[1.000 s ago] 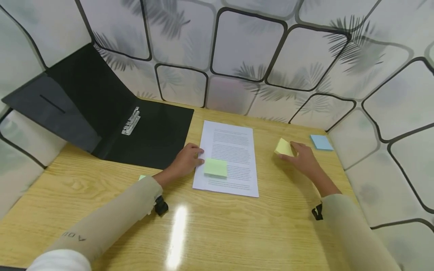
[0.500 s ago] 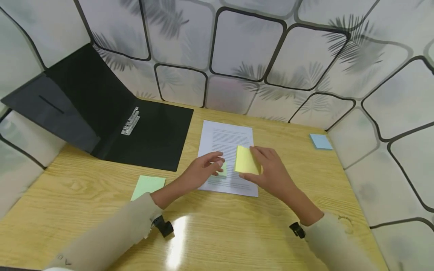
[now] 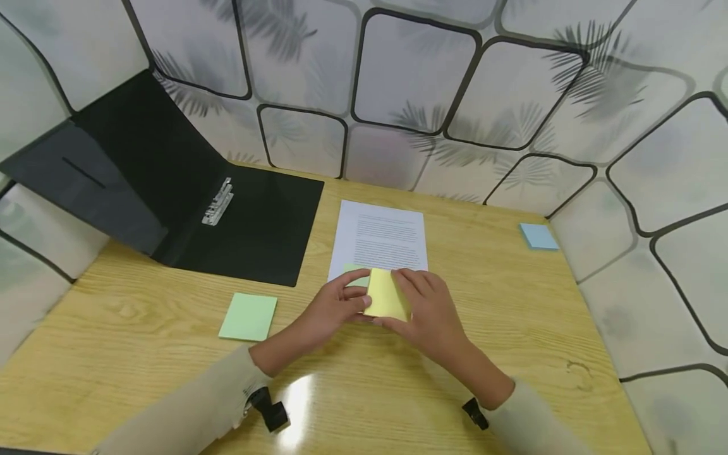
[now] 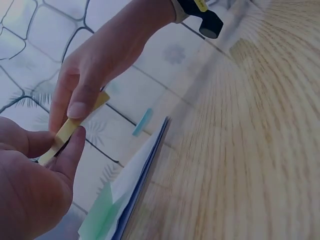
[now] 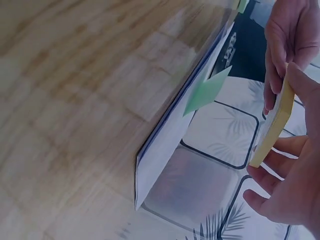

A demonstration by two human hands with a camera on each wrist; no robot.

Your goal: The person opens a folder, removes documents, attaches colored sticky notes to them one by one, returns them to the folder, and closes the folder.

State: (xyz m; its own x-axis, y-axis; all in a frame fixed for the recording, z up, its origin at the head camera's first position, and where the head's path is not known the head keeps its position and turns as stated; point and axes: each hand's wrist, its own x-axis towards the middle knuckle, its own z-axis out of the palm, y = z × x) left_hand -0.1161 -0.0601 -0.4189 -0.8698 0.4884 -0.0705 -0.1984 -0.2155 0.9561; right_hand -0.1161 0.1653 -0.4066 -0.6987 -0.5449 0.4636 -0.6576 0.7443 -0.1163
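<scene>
Above the printed sheets (image 3: 389,230), both hands hold a pad of yellow sticky notes (image 3: 387,296). My right hand (image 3: 438,316) grips its right side between thumb and fingers. At the opposite edge, my left hand (image 3: 332,309) pinches the pad, thumb on one face and fingers on the other, as the left wrist view shows. A light green sticky note (image 5: 206,94) sticks up from the top sheet in the right wrist view; from the head, the left hand and pad partly cover it. The lower part of the sheets is hidden behind the hands.
An open black lever-arch binder (image 3: 261,221) lies at the back left, its cover raised against the patterned wall (image 3: 409,69). A green sticky-note pad (image 3: 248,317) lies left of the left hand. Far right on the wooden table (image 3: 512,316) is a blue pad (image 3: 538,237).
The right hand has lifted the yellow pad off the right side of the table and carried it left. The left hand has left the sheets' edge and taken hold of the pad.
</scene>
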